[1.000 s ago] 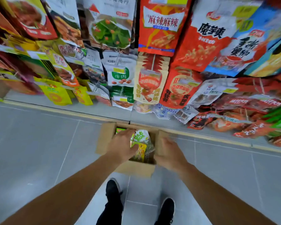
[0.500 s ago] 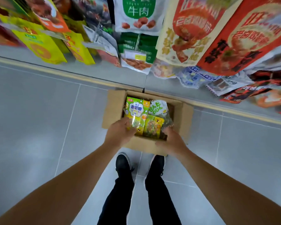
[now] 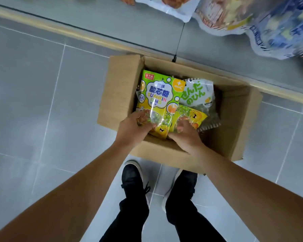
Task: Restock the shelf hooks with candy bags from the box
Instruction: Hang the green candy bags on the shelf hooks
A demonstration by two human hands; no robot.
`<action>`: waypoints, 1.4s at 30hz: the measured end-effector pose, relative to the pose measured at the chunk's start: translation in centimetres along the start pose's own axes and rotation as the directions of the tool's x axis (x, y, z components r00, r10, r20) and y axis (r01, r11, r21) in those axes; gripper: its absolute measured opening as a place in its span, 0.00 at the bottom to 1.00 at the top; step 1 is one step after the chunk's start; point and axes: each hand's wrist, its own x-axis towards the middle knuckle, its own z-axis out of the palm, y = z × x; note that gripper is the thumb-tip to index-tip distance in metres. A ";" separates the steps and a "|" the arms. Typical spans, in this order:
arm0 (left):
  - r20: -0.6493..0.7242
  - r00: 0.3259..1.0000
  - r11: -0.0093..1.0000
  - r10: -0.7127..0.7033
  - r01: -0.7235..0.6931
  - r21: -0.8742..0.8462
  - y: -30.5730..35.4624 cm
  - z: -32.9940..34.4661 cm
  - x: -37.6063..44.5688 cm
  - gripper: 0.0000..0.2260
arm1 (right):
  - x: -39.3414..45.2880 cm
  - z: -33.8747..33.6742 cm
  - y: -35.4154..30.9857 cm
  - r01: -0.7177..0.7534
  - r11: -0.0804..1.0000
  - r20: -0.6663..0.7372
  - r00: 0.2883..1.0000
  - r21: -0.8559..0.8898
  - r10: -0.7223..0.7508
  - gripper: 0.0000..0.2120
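A: What's on your left?

B: Your left hand (image 3: 135,127) curls its fingers round the lower edge of a glossy green and yellow candy bag (image 3: 158,100), which lies flat in the open cardboard box (image 3: 119,91) on the grey tiled floor (image 3: 33,95).

A: And further right?

B: Your right hand (image 3: 185,135) grips a crinkly yellow bag (image 3: 193,116) printed with cartoon fruit. Beside it lies a white bag (image 3: 198,94) with green lettering. Your black shoes (image 3: 132,175) stand just below the box; blurred packets (image 3: 252,18) hang at top right.
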 end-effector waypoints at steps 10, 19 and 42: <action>-0.045 0.999 0.999 -0.027 0.025 -0.040 -4.0 5.0 7.2 0.27 | 10.3 5.1 0.4 -0.012 0.952 -0.117 0.992 0.305 0.050 0.08; -0.002 0.999 0.982 -0.037 0.036 -0.188 -2.3 6.5 8.3 0.22 | 8.0 -1.3 5.3 0.090 0.850 -0.077 0.995 0.519 -0.059 0.13; -0.023 0.951 0.892 0.308 -0.297 -0.342 21.2 -12.4 -23.1 0.07 | -29.4 -19.1 -10.0 0.231 0.738 -0.226 0.968 0.634 -0.109 0.18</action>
